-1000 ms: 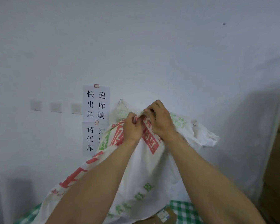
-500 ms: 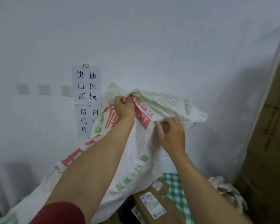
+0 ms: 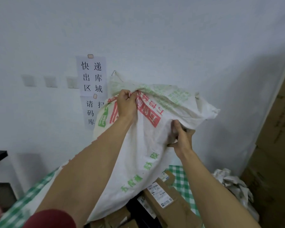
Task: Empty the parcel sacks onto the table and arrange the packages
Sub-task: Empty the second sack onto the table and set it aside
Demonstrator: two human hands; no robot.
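Some boxes (image 3: 161, 193) already lay on the table (image 3: 182, 181) under our arms. Our right hand (image 3: 182, 137) pinched the sack (image 3: 148, 145) low, and our left hand (image 3: 127, 106) gripped it high, lifted above the boxes (maybe not empty). Sorting was still to do.

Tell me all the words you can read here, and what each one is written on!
"快递出库区域": upper paper sign taped to the wall.
"请 码 库" and part of one more character: lower paper sign, partly hidden by the sack.
Red and green print on the white sack: too crumpled and tilted to read.
Shipping label on the cardboard package: too small.
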